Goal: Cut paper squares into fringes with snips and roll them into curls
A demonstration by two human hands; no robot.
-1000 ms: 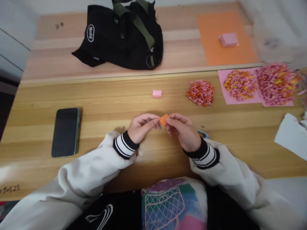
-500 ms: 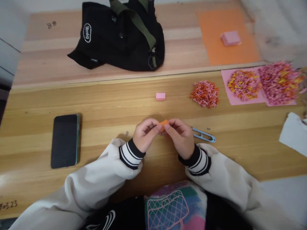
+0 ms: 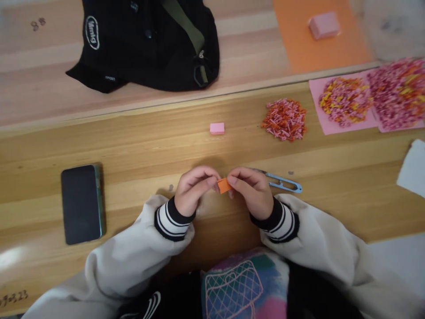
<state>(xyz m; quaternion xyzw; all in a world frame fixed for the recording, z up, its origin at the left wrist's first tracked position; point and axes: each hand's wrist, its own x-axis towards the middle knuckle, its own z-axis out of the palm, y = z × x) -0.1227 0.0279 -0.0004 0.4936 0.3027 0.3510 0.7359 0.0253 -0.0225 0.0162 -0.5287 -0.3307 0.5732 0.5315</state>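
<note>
Head view: wooden table (image 3: 133, 146) runs out of frame left and right. Black bag (image 3: 146, 40), upper left, is cut off by the top edge, as is the orange sheet (image 3: 299, 48), upper right. Pink sheet (image 3: 332, 124) bearing heaps of coloured paper bits is cut off at the right edge and blurred; single bits cannot be told apart. Phone (image 3: 81, 204) lies screen up, lower left. At centre frame the left hand (image 3: 194, 190) and right hand (image 3: 252, 190) are both curled nearly closed. Snips (image 3: 282, 181) lie just right of the right hand, one end hidden behind it. Orange paper piece (image 3: 224, 185) sits between the hands, pinched at opposite ends by thumb and forefinger of each. Whether it touches the table cannot be told.
</note>
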